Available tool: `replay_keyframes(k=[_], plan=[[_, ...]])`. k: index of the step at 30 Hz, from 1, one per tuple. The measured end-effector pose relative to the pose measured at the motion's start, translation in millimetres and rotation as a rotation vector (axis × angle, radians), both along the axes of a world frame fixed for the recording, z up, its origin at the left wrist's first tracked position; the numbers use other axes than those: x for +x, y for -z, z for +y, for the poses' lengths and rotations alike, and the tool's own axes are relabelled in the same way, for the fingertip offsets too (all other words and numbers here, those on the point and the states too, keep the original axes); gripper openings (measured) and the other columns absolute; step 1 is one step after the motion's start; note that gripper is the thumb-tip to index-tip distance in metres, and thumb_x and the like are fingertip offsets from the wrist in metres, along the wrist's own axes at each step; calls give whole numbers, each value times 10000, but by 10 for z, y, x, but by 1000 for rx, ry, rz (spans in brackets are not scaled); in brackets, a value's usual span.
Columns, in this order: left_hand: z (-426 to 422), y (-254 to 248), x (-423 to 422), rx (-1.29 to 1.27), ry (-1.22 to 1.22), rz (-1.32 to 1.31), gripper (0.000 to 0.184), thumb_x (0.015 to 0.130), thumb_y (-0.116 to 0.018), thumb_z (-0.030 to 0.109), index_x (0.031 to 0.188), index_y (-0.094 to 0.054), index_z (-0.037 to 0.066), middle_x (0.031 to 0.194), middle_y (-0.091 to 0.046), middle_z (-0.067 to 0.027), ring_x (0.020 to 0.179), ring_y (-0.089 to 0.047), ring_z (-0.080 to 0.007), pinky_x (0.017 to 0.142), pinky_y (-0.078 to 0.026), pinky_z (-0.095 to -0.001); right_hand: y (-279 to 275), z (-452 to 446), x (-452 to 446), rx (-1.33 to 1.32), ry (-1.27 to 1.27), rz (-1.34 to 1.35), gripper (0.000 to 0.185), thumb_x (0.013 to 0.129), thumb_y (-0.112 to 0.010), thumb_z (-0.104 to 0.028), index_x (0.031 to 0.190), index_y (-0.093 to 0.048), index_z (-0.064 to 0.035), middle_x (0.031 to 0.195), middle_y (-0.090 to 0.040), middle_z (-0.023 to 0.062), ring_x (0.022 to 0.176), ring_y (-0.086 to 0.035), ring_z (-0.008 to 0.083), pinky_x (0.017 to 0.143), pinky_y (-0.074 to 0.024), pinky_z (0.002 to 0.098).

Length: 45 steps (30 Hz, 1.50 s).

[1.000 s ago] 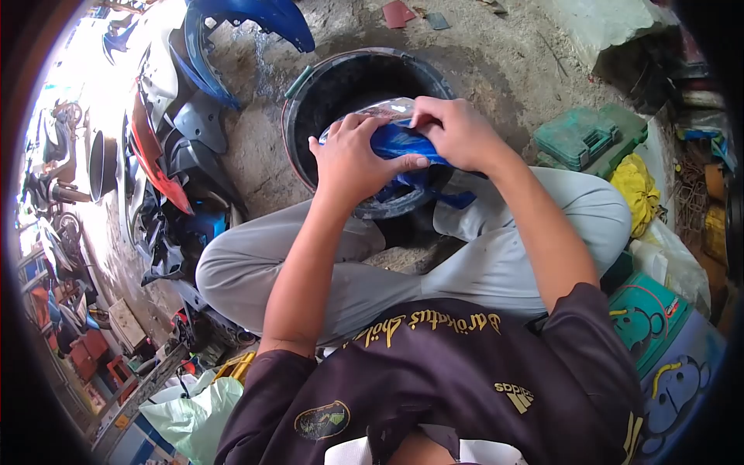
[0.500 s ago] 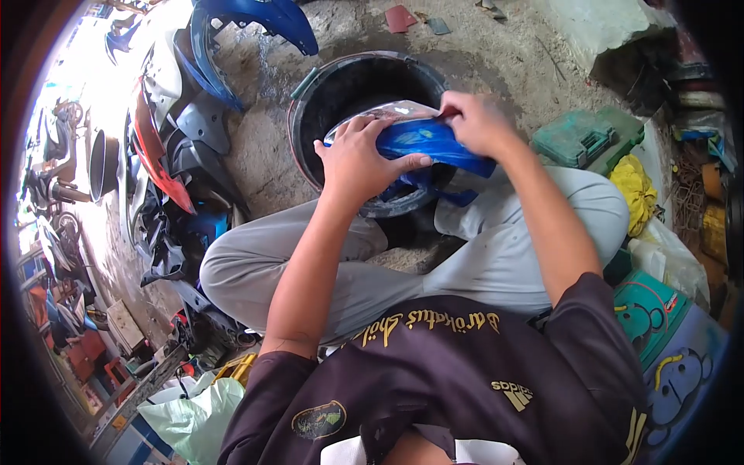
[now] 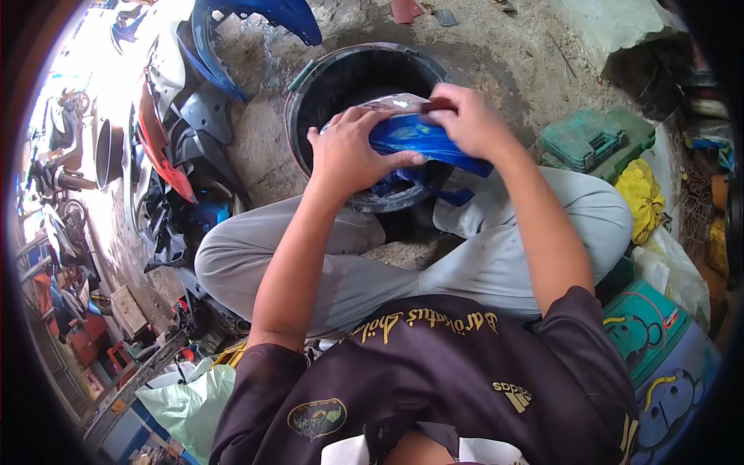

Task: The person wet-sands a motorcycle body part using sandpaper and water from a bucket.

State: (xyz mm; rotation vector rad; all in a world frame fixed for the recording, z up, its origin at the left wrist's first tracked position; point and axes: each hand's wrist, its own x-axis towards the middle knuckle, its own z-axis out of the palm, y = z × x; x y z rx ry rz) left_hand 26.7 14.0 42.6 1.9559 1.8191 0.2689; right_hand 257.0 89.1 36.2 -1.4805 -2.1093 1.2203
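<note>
Over a black bucket [image 3: 319,93], I hold a glossy blue motorcycle body panel [image 3: 415,138] with a clear, shiny section [image 3: 399,101] along its far edge. My left hand [image 3: 350,153] is wrapped over the panel's left end, thumb on the near side and fingers on the far side. A small dark red piece of sandpaper [image 3: 439,104] is pinched in my right hand [image 3: 470,122], against the panel's upper right. That hand is slightly blurred, and its fingertips are partly hidden.
Motorcycle fairings, including a blue one [image 3: 213,46] and a red one [image 3: 159,147], lie at the left. Sandpaper pieces [image 3: 404,11] lie beyond the bucket. Green tool cases [image 3: 583,143] and a yellow cloth [image 3: 640,198] are at my right; a pale plastic bag [image 3: 194,407] is at lower left.
My right hand has shifted slightly leftward along the panel with the sandpaper. My left hand keeps its hold. The whole view has also shifted a little.
</note>
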Motion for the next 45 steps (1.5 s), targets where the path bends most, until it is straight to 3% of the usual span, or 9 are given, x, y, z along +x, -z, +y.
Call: replay_keyframes(k=[2,6,9,13,21,23,31,37,45], plan=[[14,110,-206,110,133,-93,921,659,-930,685,1375,-771,127,1449,-714,-151,1353,-661,-373,1165,-490,-510,255,143,225,-118,101,58,147,969,-702,-94,1106,-724,-47,1025,-789,178,970,-779,316,886,-587,416],[295,168,-549,-39,202,-239,824,604,-1005,460,1315,-796,103,1285,-782,-188,1209,-726,-393,1091,-554,-452,32,-56,-119,108,-15,-49,176,953,-682,-70,1124,-721,-57,1037,-788,204,1005,-763,400,902,-592,446],[360,41,-495,-114,168,-155,772,633,-1014,338,1321,-788,70,1319,-772,-177,1232,-726,-360,1087,-549,-447,-215,-180,-414,70,-139,106,168,945,-682,-63,1106,-730,-70,1031,-788,203,1016,-768,404,891,-595,462],[294,123,-727,-126,107,-384,755,642,-1018,250,1332,-782,53,1423,-730,-165,1308,-700,-312,1135,-539,-423,-56,58,-195,-1,64,-240,134,965,-689,-75,1082,-754,-81,1020,-789,194,1001,-772,389,892,-593,451],[315,409,-993,-187,228,-490,742,693,-972,135,1398,-755,63,1531,-667,-176,1415,-637,-307,1226,-478,-401,-49,-153,-710,157,-155,56,183,949,-653,-49,1111,-735,-72,1048,-773,244,1030,-742,460,889,-590,509],[299,358,-991,-177,226,-437,750,696,-957,90,1415,-744,64,1539,-664,-170,1407,-642,-312,1217,-478,-403,-36,-23,-525,133,-60,-146,170,952,-674,-64,1111,-733,-69,1041,-773,243,1027,-746,456,883,-590,507],[493,614,-1192,-365,50,-655,603,758,-958,56,1333,-781,19,1311,-782,-101,1230,-710,-196,1124,-538,-341,-31,-213,-1033,159,-417,39,274,892,-626,-19,1140,-739,-39,1051,-777,228,1013,-756,426,890,-594,493],[451,593,-1117,-280,38,-563,593,732,-1000,138,1287,-815,49,1237,-806,-94,1176,-724,-209,1095,-550,-335,-352,-128,-580,-14,-277,-22,265,897,-634,7,1130,-756,-32,1084,-796,208,1022,-782,372,912,-603,422],[461,700,-1172,-200,108,-540,567,735,-1001,198,1261,-830,76,1203,-818,-123,1099,-764,-240,1042,-584,-359,14,-80,-945,372,-566,71,186,892,-635,60,1035,-721,-22,963,-745,216,916,-730,436,812,-578,474]])
